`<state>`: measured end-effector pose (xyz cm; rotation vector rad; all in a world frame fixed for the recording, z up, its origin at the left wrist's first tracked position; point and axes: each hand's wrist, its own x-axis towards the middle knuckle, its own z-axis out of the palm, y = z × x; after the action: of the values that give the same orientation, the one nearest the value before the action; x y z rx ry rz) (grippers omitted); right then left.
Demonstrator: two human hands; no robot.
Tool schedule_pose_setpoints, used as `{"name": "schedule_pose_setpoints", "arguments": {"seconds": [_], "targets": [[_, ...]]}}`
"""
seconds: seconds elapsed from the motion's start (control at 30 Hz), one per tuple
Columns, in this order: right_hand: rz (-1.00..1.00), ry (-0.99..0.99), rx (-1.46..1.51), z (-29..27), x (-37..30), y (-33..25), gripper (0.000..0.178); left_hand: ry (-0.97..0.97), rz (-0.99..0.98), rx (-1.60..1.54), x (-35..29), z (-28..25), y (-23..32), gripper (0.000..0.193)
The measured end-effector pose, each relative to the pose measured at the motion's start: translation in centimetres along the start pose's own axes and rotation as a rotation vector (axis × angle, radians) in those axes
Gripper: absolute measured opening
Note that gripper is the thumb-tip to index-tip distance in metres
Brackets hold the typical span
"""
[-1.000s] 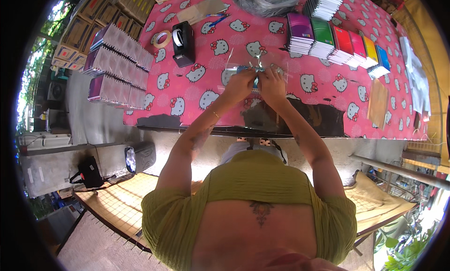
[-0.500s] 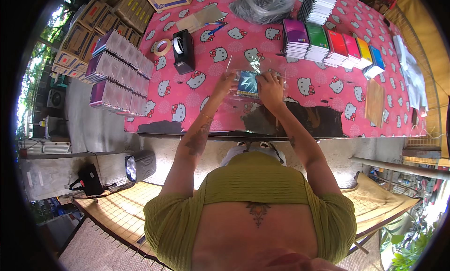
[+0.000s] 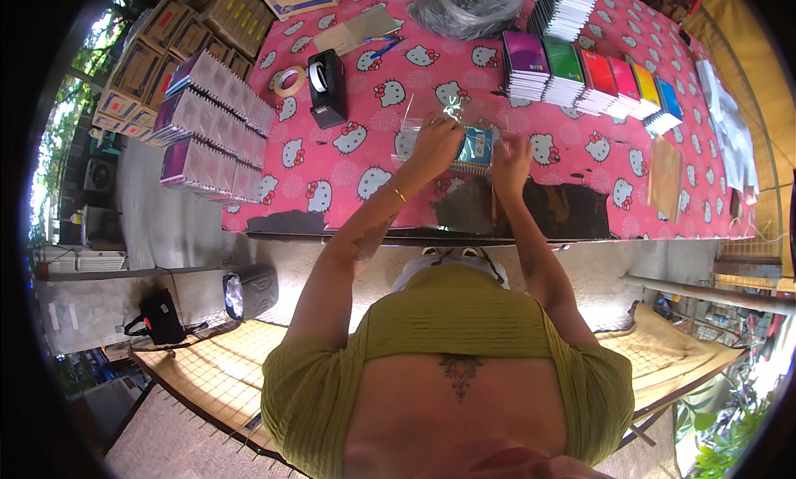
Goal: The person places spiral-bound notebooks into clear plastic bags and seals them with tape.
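Observation:
A small blue spiral notebook (image 3: 476, 145) lies on a clear plastic wrapper (image 3: 431, 114) near the table's front edge, its wire binding toward me. My left hand (image 3: 439, 141) is closed over the notebook's left part, fingers bent and pressed down on it; the hand hides that side. Just off the notebook's right end, my right hand (image 3: 512, 157) pinches the wrapper's edge between its fingertips. The film is see-through and shiny, so its exact outline is hard to follow.
Wrapped notebook stacks (image 3: 199, 160) stand at left, beside a black tape dispenser (image 3: 328, 93) and tape roll (image 3: 289, 82). Pens (image 3: 383, 46) lie farther back near a grey plastic bag (image 3: 468, 10). Coloured notebook stacks (image 3: 595, 81) line the right, with a wooden board (image 3: 664, 180) nearer.
My left hand has moved right, from the wrapper's left edge onto the notebook. My right hand has shifted right off the notebook to the wrapper's right edge. The notebook sits slightly farther right.

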<state>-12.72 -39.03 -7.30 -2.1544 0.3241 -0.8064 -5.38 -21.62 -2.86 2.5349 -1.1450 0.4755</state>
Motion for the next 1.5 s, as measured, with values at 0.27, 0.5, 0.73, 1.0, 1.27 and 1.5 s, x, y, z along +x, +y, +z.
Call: {"name": "schedule_pose_setpoints", "arguments": {"seconds": [0.27, 0.5, 0.73, 1.0, 1.27, 1.5], "targets": [[0.678, -0.517, 0.640, -2.3, -0.4, 0.9, 0.063, 0.141, -0.004, 0.010, -0.9, 1.3, 0.0, 0.012], [0.373, -0.317, 0.431, -1.6, -1.2, 0.4, 0.062, 0.176, 0.024, -0.008, -0.6, 1.1, 0.2, 0.010], [-0.450, -0.510, -0.324, -0.7, -4.8, -6.4, 0.059, -0.002, 0.032, -0.091, -0.1, -0.5, -0.4, 0.009], [-0.486, -0.464, -0.453, 1.3, -4.7, -5.0, 0.067, -0.126, -0.149, -0.345, -0.6, -0.5, 0.3, 0.014], [-0.642, -0.388, -0.326, -2.7, 0.3, -6.2, 0.052, -0.016, -0.171, -0.235, -2.6, -0.3, 1.6, 0.021], [-0.769, -0.482, -0.469, -1.8, 0.8, -2.2, 0.047, 0.070, -0.130, 0.135, -5.8, -2.1, 2.2, 0.044]]}}
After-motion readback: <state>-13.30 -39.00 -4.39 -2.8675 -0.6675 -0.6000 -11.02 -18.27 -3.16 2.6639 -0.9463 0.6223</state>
